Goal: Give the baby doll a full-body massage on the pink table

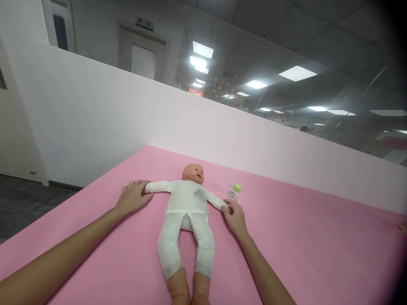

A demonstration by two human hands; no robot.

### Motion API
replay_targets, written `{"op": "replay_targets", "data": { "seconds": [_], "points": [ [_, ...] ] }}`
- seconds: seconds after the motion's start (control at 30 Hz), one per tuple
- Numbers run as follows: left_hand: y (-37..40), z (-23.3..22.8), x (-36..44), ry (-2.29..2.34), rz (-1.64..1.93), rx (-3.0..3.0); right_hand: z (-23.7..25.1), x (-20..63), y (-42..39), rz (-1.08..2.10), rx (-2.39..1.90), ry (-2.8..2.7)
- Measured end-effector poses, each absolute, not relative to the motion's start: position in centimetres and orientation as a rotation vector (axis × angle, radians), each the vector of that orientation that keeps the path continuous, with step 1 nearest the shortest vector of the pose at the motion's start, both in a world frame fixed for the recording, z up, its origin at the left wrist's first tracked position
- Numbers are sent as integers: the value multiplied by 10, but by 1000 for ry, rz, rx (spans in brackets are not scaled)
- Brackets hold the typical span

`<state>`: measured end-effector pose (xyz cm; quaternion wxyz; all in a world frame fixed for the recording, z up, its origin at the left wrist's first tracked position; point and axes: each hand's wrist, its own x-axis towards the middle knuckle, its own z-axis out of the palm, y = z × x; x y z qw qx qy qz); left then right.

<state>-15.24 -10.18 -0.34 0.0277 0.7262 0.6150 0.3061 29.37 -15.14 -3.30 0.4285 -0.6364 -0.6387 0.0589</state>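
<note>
Fingers (pixel 139 183) closed on both arm-ends (pixel 151 187) of the doll (pixel 187 198), lengthwise, head (pixel 192 173) toward the partition (pixel 203 127)

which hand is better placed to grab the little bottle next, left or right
Right, most likely. The right hand is at one arm of the doll, with the green-capped bottle just beyond. The left hand is at the other arm, across the doll's body from the bottle.

A low white wall (pixel 222 127) stands below lit ceiling panels (pixel 298 73); grey floor (pixel 22 207) at left, perhaps carpet.
</note>
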Motion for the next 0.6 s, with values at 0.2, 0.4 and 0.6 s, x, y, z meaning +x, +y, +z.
{"op": "replay_targets", "data": {
  "seconds": [0.2, 0.4, 0.6],
  "points": [
    [-103, 3, -154, 1874, 990, 2248, -28, 300, -153, 187, -1648, -1587],
    [-110, 16, -148, 1770, 1137, 2082, -24, 305, -154, 287, -1664, -1574],
    [-114, 16, -145, 1666, 1296, 1904, -25, 305, -153, 271, -1558, -1639]
  ]
}}
